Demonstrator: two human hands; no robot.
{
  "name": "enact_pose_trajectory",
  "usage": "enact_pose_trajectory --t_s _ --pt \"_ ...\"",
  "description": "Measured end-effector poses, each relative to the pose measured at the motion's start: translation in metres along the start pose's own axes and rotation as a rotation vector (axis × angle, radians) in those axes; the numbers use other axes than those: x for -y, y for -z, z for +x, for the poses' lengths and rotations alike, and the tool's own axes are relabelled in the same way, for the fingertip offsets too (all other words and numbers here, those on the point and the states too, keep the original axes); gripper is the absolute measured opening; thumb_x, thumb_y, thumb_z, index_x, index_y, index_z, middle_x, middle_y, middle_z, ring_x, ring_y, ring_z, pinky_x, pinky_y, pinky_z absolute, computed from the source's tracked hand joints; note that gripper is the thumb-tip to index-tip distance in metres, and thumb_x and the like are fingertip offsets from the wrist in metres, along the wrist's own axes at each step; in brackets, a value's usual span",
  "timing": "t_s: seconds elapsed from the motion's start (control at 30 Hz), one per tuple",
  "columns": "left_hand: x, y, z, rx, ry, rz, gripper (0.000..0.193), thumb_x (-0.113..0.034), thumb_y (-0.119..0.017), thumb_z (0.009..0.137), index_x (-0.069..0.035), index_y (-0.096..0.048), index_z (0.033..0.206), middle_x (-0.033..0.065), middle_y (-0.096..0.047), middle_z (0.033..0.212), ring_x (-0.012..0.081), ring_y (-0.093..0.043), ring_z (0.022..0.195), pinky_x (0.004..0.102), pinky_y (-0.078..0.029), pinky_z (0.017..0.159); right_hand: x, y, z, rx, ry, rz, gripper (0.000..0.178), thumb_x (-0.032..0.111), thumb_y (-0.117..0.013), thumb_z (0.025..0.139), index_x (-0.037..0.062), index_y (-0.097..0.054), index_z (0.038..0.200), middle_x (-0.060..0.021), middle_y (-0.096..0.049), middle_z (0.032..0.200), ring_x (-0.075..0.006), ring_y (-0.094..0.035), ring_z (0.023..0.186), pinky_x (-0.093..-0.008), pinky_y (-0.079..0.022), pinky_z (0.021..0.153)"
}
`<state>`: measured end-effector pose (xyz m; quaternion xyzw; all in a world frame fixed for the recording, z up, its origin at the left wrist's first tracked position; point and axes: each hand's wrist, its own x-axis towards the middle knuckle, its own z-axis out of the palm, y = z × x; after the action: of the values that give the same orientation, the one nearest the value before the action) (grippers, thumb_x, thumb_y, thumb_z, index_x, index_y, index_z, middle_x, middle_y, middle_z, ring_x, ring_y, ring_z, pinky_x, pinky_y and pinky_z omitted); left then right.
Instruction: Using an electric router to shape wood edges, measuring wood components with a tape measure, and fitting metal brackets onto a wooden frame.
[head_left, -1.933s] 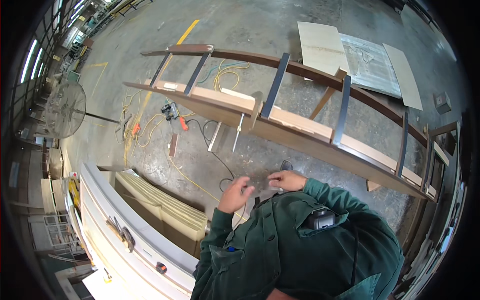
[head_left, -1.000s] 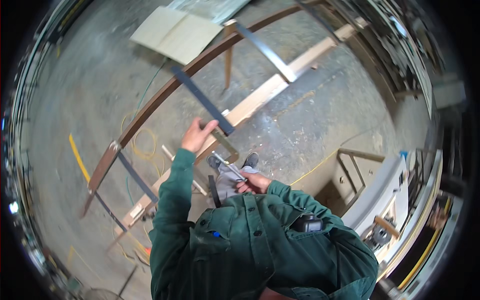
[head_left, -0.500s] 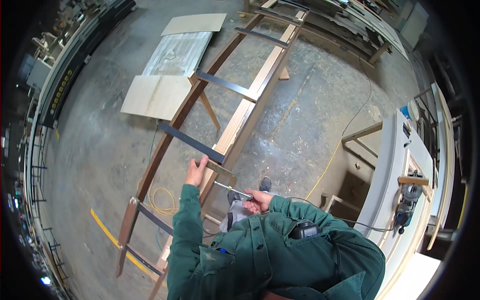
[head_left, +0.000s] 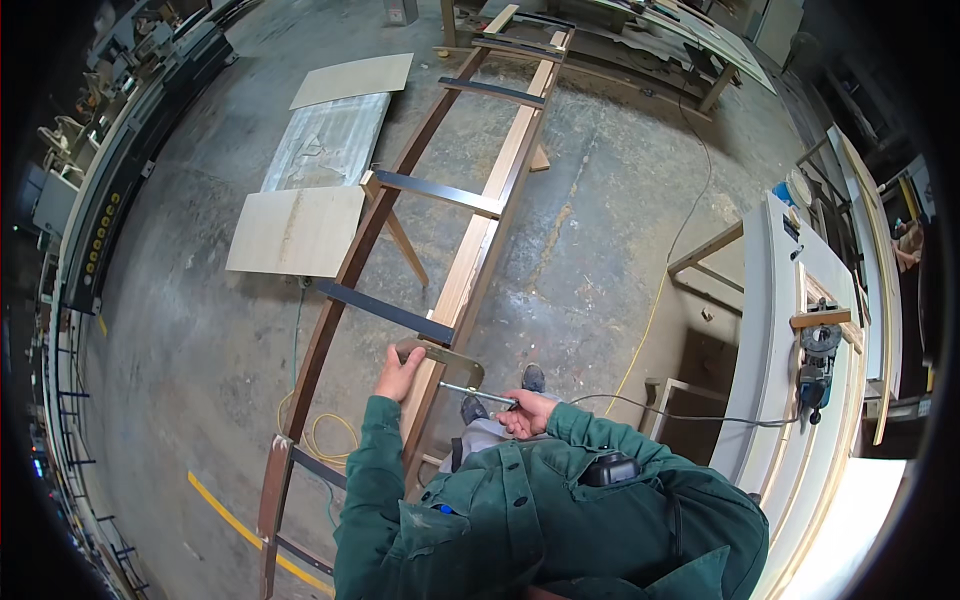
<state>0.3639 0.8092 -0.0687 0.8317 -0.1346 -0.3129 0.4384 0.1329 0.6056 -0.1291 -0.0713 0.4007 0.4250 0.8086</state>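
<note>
Near the wooden beam end in front of me, my left hand [head_left: 398, 376] grips the far end of a C-clamp [head_left: 464, 368], its thumb uppermost. The clamp's flat, bronze-coloured frame crosses above the light wood beam [head_left: 424, 385]. My right hand [head_left: 528, 415] is closed round the outer end of the clamp's steel screw [head_left: 468, 390], in front of my body. Where the screw tip meets the wood, I cannot tell whether it touches. Just beyond the clamp a dark crossbar [head_left: 385, 312] spans from this beam to a dark brown side rail [head_left: 335, 320].
The long ladder-like frame stretches away, with more crossbars [head_left: 440, 192]. Pale panels [head_left: 300, 230] stand left of it. At right, a white-topped bench [head_left: 740, 350] carries a corded router [head_left: 818, 370]. A yellow cord [head_left: 640, 345] lies on the concrete floor [head_left: 560, 290].
My view has shifted, so the frame and bench appear moved. Both hands stay on the clamp; the right hand's fingers have turned slightly on the screw end.
</note>
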Motion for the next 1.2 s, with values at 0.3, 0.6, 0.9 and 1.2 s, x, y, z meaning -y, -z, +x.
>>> enact_pose_trajectory --t_s 0.3,0.6,0.9,1.2 --pt "-0.018 -0.001 -0.012 -0.049 0.031 0.007 0.061 -0.049 -0.063 0.082 -0.003 -0.044 0.118 0.0200 -0.057 0.115 0.0315 -0.055 0.109 0.0376 -0.041 0.094 -0.006 0.000 0.004 0.037 0.005 0.140 0.050 0.044 -0.043 0.091 -0.0023 -0.059 0.096 -0.0044 -0.062 0.068 -0.0166 -0.053 0.055 -0.0264 -0.041 0.047" --pt "-0.003 -0.004 -0.011 -0.052 0.041 0.073 0.070 -0.052 -0.062 0.082 -0.001 -0.038 0.125 0.0229 -0.054 0.119 0.0336 -0.053 0.112 0.0380 -0.040 0.096 -0.006 -0.006 -0.005 -0.036 0.048 0.081 0.050 0.043 -0.042 0.091 -0.0029 -0.061 0.092 -0.0067 -0.063 0.066 -0.0177 -0.055 0.053 -0.0266 -0.043 0.044" --pt "-0.023 -0.052 -0.128 -0.523 -0.375 0.488 0.062 -0.025 -0.069 0.074 -0.005 -0.046 0.128 0.0152 -0.046 0.127 0.0361 -0.040 0.119 0.0514 -0.028 0.105 0.049 -0.006 -0.036 -0.838 0.546 -1.267 0.045 0.045 -0.056 0.086 0.0015 -0.065 0.086 -0.0077 -0.060 0.056 -0.0142 -0.049 0.039 -0.0304 -0.042 0.040" --pt "0.000 -0.074 -0.203 -0.615 -0.030 0.531 0.071 -0.022 -0.070 0.072 -0.011 -0.040 0.136 0.0138 -0.032 0.144 0.0344 -0.033 0.128 0.0500 -0.024 0.108 0.186 -0.099 -0.056 -0.946 1.665 -1.772 0.083 0.044 -0.073 0.074 0.0012 -0.038 0.136 -0.0257 -0.028 0.142 -0.0396 -0.033 0.130 -0.0428 -0.033 0.105"
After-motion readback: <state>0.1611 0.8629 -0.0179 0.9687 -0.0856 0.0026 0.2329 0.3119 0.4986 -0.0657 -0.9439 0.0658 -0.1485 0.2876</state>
